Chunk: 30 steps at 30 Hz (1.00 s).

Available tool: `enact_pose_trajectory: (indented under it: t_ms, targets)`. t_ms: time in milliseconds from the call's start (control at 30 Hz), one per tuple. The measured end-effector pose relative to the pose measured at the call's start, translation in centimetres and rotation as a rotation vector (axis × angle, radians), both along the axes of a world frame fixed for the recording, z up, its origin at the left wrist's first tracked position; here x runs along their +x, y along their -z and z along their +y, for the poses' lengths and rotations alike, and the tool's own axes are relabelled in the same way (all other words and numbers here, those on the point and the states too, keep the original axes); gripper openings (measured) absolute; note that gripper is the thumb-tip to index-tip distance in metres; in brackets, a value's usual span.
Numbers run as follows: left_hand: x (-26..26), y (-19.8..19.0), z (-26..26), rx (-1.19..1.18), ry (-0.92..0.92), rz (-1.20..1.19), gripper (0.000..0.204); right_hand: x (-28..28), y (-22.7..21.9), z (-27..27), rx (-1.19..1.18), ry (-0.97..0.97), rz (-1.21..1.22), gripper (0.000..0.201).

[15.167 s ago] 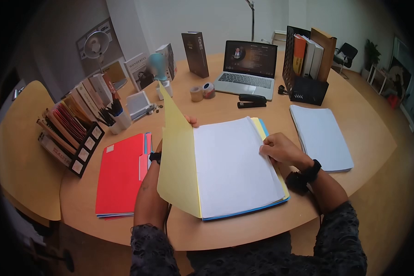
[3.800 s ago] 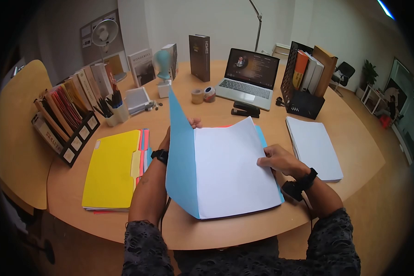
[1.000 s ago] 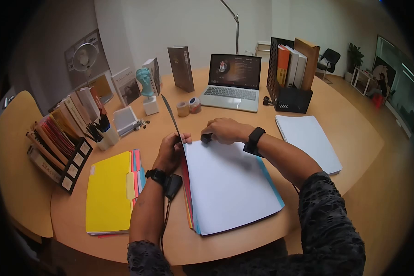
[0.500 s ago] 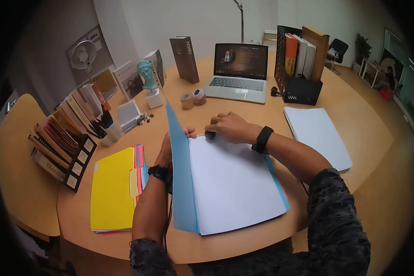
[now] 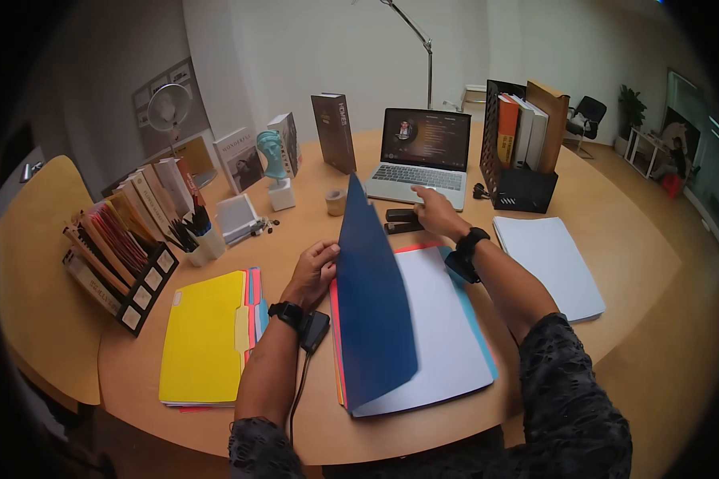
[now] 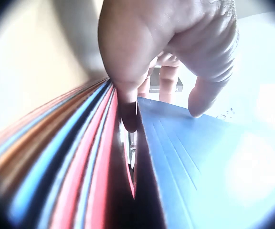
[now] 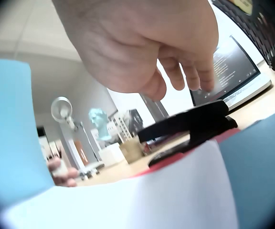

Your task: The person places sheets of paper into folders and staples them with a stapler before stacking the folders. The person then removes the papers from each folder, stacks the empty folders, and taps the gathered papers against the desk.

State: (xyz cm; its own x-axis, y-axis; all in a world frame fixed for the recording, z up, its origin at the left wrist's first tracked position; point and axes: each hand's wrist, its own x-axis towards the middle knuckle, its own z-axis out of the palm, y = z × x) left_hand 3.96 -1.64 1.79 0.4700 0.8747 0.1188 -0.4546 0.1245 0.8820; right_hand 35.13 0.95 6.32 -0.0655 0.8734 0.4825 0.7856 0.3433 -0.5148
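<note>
A blue file folder (image 5: 375, 303) lies atop a stack of coloured folders in front of me. Its cover stands up, leaning right over white papers (image 5: 449, 327). My left hand (image 5: 310, 273) is at the folder's left edge. In the left wrist view one digit dips between the blue folder and a red folder (image 6: 104, 176), another presses the blue face, so it pinches the blue folder. My right hand (image 5: 441, 214) hovers by the black stapler (image 5: 400, 215) on the table behind the stack. The right wrist view shows loosely bent fingers above the stapler (image 7: 185, 121), holding nothing.
A pile topped by a yellow folder (image 5: 204, 343) lies left, a white paper stack (image 5: 547, 267) right. Behind are a laptop (image 5: 425, 152), tape roll (image 5: 335, 202), blue bust (image 5: 272, 160), pen holder (image 5: 208, 242) and book racks (image 5: 526, 188).
Yellow folder went from the middle to the left pile. Just now my right hand left the papers' top edge and the stapler stands on the table; the blue cover swung right over the papers.
</note>
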Motion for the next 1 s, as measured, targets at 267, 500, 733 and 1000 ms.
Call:
enact_pose_trajectory:
  t_ms: [267, 500, 733, 1000]
  targets:
    - [0.7, -0.1, 0.0, 0.033, -0.116, 0.112, 0.037, 4.6, -1.4, -7.3, -0.254, -0.028, 0.65, 0.052]
    - [0.3, -0.4, 0.7, 0.016, -0.119, 0.049, 0.031, 4.1, -0.1, -11.9, -0.416, -0.125, 0.775, 0.036]
    - [1.5, -3.1, -1.7, -0.022, -0.158, -0.016, 0.028, 1.2, -0.2, -14.1, -0.424, -0.337, 0.799, 0.029]
    - [1.9, -6.1, -9.8, -0.077, 0.051, 0.279, 0.038, 1.4, -3.2, -14.8, -0.072, -0.157, 0.898, 0.029]
